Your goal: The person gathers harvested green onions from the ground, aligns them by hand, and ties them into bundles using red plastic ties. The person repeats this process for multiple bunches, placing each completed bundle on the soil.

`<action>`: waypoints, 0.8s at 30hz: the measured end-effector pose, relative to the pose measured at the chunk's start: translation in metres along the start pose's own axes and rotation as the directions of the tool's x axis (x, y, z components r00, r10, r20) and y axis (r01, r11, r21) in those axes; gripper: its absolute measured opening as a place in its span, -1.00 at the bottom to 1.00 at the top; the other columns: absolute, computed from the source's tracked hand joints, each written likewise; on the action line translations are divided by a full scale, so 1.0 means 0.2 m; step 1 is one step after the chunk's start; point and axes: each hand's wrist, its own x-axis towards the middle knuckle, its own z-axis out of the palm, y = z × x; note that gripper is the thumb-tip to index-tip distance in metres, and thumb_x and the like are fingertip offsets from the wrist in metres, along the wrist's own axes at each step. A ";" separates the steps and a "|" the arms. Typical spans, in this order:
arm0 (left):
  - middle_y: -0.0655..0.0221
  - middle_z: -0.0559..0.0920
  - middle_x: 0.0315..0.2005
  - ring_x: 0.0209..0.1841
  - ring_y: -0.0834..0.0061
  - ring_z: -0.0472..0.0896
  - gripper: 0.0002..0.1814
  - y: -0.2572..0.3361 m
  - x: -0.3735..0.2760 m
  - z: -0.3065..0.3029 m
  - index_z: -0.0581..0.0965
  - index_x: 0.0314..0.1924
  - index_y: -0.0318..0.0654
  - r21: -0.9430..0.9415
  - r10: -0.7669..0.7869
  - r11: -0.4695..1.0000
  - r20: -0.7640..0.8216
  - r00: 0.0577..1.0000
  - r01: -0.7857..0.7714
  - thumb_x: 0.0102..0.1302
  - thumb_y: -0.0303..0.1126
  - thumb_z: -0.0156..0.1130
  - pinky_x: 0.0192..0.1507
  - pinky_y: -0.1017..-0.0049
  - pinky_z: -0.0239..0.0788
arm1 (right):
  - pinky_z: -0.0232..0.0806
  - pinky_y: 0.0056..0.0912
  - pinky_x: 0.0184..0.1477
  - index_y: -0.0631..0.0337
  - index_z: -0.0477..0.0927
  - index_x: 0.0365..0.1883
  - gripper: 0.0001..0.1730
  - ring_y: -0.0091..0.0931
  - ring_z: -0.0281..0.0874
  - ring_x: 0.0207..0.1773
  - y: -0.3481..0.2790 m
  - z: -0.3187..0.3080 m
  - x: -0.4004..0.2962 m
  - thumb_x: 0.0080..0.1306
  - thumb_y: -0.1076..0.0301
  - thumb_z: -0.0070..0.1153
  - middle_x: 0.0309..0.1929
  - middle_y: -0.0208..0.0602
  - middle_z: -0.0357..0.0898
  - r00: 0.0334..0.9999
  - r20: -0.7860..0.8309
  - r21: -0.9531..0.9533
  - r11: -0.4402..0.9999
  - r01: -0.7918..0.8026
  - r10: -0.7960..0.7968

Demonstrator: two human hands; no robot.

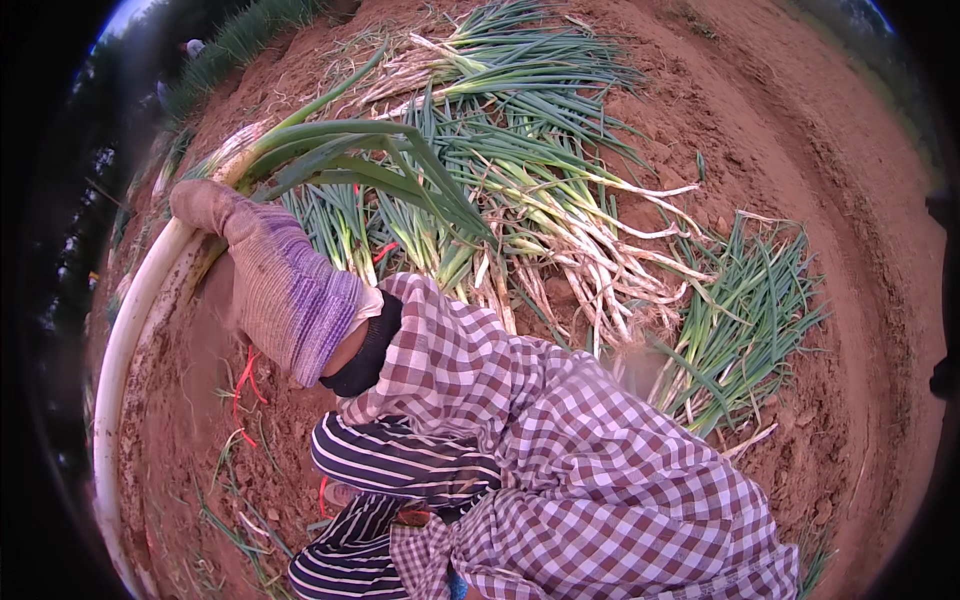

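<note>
My right hand, in a tan and purple knitted glove stained with soil, is closed around a few thick green onions. Their long white stalks curve down the left side of the view, past the bottom edge. Above the glove, the green leaves stick out and bend over to the right. Soil clings to one of the stalks. My left hand is out of view. Below my checkered sleeve are my knees in striped trousers.
Piles of green onions lie on reddish soil beyond my arm, with another bunch to the right. Red ties and leaf scraps lie at left. A person is far off near standing plants.
</note>
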 end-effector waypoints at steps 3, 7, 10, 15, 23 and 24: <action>0.38 0.47 -0.33 -0.49 0.64 0.36 -0.38 0.00 -0.01 0.00 0.15 0.30 -0.42 0.306 0.298 0.920 -0.143 0.944 -0.244 0.36 -0.29 0.10 -0.42 0.67 0.22 | 0.43 -0.33 -0.15 0.18 0.44 -0.29 -0.79 -0.45 0.44 -0.32 -0.07 0.04 0.32 0.22 0.30 0.18 -0.37 -0.34 0.43 0.983 0.184 -0.030 0.999 0.032 -0.026; 0.52 0.44 -0.58 -0.66 0.75 0.35 -0.54 0.05 0.49 0.38 0.38 0.17 -0.32 0.057 0.499 0.851 -0.396 0.771 -0.522 0.28 -0.42 0.18 -0.66 0.70 0.14 | 0.40 -0.10 -0.02 0.17 0.50 -0.34 -0.59 -0.35 0.50 -0.19 -0.36 -0.29 0.40 0.27 -0.04 0.15 -0.33 -0.31 0.49 0.961 0.240 -0.098 0.981 0.165 -0.137; 0.12 0.59 -0.43 -0.44 0.24 0.62 -0.47 0.36 1.02 0.84 0.31 0.24 -0.31 0.810 0.844 0.372 -0.093 0.528 -0.454 0.26 -0.48 0.15 -0.43 0.29 0.42 | 0.35 -0.10 0.08 0.16 0.48 -0.22 -0.31 -0.29 0.45 -0.02 -0.36 -0.88 0.03 0.14 -0.36 0.11 -0.12 -0.31 0.48 0.922 -0.383 0.064 0.994 0.090 -0.059; 0.05 0.65 -0.16 -0.23 0.10 0.68 -0.52 0.20 2.05 1.76 0.20 0.29 -0.38 0.852 0.241 0.494 0.056 0.969 -0.172 0.45 -0.31 -0.18 -0.25 0.14 0.50 | 0.33 -0.18 0.05 0.17 0.51 0.00 -0.26 -0.26 0.49 -0.11 -0.13 -1.41 -0.87 0.21 -0.35 0.04 -0.16 -0.18 0.56 0.720 -0.644 0.231 0.963 -0.138 0.258; 0.35 0.65 -0.35 -0.43 0.44 0.59 -0.54 -0.14 2.19 2.10 0.49 0.06 -0.39 -0.022 0.011 1.000 0.719 0.695 0.007 0.31 -0.16 0.17 -0.35 0.49 0.44 | 0.46 -0.09 -0.14 0.32 0.50 -0.04 -0.63 -0.22 0.59 -0.27 -0.45 -1.80 -1.47 0.36 0.20 -0.06 -0.27 -0.04 0.62 0.160 -0.964 0.094 0.838 -0.538 0.211; 0.48 0.58 -0.43 -0.50 0.57 0.49 -0.59 -0.14 2.22 2.05 0.49 0.05 -0.33 -0.192 -0.056 0.895 0.847 0.528 0.403 0.35 -0.18 0.14 -0.41 0.55 0.39 | 0.46 -0.08 -0.14 0.33 0.49 -0.03 -0.61 -0.22 0.59 -0.26 -0.50 -1.78 -1.48 0.37 0.17 -0.07 -0.27 -0.05 0.62 0.172 -0.938 0.186 0.856 -0.483 0.301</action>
